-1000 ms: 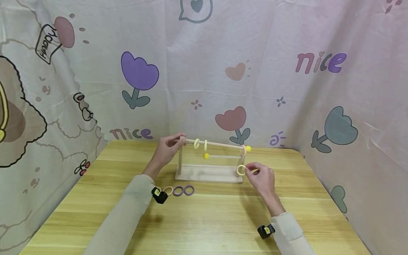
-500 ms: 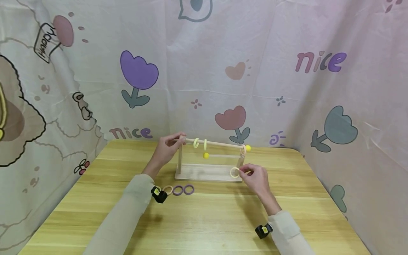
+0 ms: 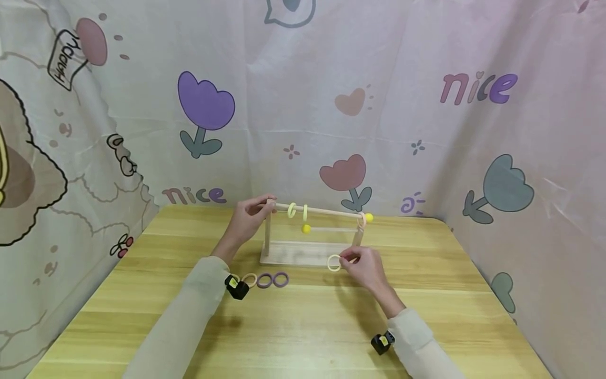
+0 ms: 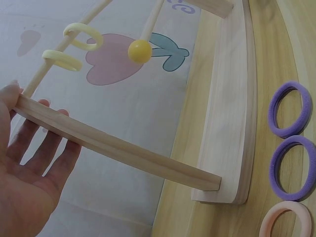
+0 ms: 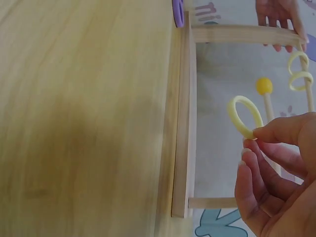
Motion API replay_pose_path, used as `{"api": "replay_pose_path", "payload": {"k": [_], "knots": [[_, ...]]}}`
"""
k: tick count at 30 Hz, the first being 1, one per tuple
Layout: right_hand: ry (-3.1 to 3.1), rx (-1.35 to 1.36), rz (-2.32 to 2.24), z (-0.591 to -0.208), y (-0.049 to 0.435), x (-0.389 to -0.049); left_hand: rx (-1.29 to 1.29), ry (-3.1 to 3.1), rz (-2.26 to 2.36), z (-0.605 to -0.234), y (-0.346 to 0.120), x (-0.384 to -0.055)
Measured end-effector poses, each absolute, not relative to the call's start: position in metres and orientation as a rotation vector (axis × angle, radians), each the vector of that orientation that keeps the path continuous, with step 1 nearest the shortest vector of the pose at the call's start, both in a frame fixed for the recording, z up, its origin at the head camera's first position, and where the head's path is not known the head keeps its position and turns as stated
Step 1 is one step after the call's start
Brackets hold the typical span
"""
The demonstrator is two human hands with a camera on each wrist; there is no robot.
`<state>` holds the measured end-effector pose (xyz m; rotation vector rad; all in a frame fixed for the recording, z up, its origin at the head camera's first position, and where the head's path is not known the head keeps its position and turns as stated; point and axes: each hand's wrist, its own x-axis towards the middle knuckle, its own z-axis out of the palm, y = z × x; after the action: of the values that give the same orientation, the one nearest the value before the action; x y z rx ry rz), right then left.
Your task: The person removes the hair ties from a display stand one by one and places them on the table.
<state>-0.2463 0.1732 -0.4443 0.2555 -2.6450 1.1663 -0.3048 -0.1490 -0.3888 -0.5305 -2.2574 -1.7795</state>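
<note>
A wooden rack point(image 3: 295, 253) with two posts and horizontal rods stands toward the table's far side. My left hand point(image 3: 246, 220) holds the top of its left post point(image 4: 118, 147), thumb at the end and fingers behind. Two pale yellow hair ties point(image 4: 81, 28) hang from the upper rod. A pinkish hair tie point(image 3: 363, 220) hangs near that rod's right end. My right hand point(image 3: 366, 267) pinches another pale yellow hair tie point(image 5: 233, 114) between thumb and fingertips, in front of the rack's base and apart from the rods.
Two purple hair ties point(image 4: 272, 111) and a peach one point(image 4: 266, 219) lie in a row in front of the rack's left side. Yellow balls cap the lower rod point(image 3: 306, 229) and the upper rod point(image 3: 369, 217). A printed curtain point(image 3: 303, 105) hangs behind the table point(image 3: 303, 331).
My right hand has moved left and slightly down with the pale yellow hair tie, from beside the right post to in front of the base. The left hand keeps its place on the rack.
</note>
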Motion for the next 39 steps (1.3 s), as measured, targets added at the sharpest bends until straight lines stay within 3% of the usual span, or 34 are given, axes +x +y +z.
{"api": "replay_pose_path", "payload": {"k": [39], "knots": [[-2.770,0.439,1.227,-0.469,0.127,-0.263,-0.530,-2.257,-1.763,-0.388,-0.148,-0.306]]}}
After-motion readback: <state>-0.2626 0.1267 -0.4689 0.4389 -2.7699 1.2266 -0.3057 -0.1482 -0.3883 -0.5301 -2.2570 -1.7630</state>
